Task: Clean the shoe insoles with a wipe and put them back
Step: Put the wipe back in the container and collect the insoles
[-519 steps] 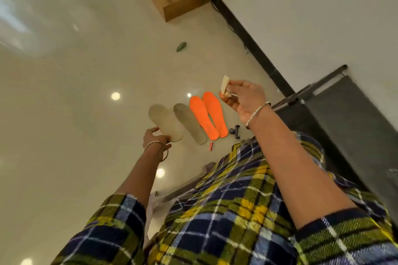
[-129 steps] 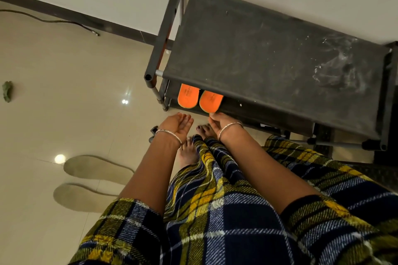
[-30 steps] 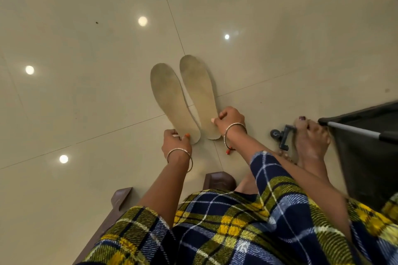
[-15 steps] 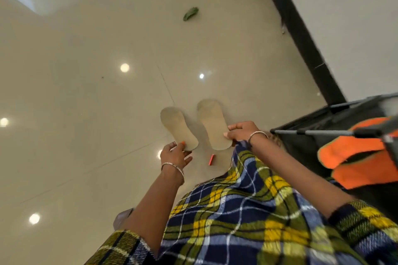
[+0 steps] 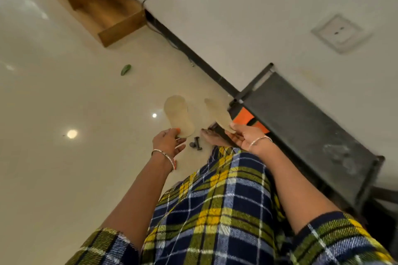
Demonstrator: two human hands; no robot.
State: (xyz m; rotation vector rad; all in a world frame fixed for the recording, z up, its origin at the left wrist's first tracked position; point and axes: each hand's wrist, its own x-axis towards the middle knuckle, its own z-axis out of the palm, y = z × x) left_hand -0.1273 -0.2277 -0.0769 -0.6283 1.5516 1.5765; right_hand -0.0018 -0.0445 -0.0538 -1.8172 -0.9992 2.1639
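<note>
Two beige insoles are lifted off the floor. My left hand [image 5: 168, 142] pinches the heel of the left beige insole [image 5: 178, 115], which points away from me. My right hand [image 5: 247, 137] grips the heel of the right beige insole [image 5: 217, 114], tilted toward the black shoe rack [image 5: 301, 118]. Two orange insoles [image 5: 247, 119] show on the rack's lower shelf, mostly hidden under its top. No wipe is in view.
A small black wheeled part [image 5: 195, 143] lies on the glossy tiled floor between my hands. A green scrap [image 5: 125, 69] lies farther off. A wooden cabinet [image 5: 101, 2] stands at the back left by the white wall, with a cable and a wall socket [image 5: 339, 32].
Both beige insoles have come up off the floor, one in each hand, and moved toward the shoe rack. The view has swung up toward the wall.
</note>
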